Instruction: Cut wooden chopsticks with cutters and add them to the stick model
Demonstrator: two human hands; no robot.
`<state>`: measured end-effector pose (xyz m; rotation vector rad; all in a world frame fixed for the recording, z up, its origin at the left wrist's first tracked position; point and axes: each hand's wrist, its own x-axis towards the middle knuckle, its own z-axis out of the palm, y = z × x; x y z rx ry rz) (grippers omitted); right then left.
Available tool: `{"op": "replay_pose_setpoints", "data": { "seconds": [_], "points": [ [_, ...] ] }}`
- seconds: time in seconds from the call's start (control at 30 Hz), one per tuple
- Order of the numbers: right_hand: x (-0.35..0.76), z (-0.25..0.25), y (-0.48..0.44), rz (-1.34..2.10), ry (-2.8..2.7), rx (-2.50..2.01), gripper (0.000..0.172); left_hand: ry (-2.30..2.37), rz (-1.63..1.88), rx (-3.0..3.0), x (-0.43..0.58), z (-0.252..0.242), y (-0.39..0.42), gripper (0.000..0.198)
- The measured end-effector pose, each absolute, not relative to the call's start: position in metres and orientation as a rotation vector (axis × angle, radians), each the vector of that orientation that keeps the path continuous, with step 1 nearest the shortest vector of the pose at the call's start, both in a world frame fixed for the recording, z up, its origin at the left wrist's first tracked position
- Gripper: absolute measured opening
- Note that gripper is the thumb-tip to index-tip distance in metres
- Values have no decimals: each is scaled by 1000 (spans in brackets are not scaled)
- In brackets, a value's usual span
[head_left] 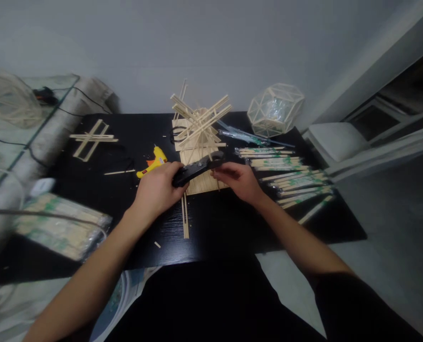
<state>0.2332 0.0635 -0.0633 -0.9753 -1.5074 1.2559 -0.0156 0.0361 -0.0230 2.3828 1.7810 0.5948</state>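
My left hand (160,185) is wrapped round the handle of a black hand cutter (197,170), whose head points right. My right hand (239,179) is closed at the cutter's far end, its fingers pinching a short thin wooden stick (217,182). Just beyond both hands stands a windmill-like model (201,126) made of wooden sticks, with crossed blades on its front. It rests on a flat base of sticks laid side by side (197,185). A yellow glue gun (153,162) lies left of the model, close to my left hand.
A crossed stick frame (93,138) lies at the left on the black table (218,237). Several wrapped chopstick packs (286,173) are spread at the right. A faceted stick lantern (276,110) stands at the back right. More packs (63,225) sit at the left edge.
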Motion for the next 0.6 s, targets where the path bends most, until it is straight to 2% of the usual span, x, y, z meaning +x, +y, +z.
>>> {"op": "replay_pose_setpoints", "data": {
  "seconds": [0.23, 0.6],
  "points": [
    [237, -72, 66, 1140, -1518, -989, 34, 1802, 453, 2547, -4, 17, 46, 36],
    [240, -85, 81, 1016, -1519, -1039, 26, 1837, 437, 2526, 5, 4, 58, 28]
  ]
}}
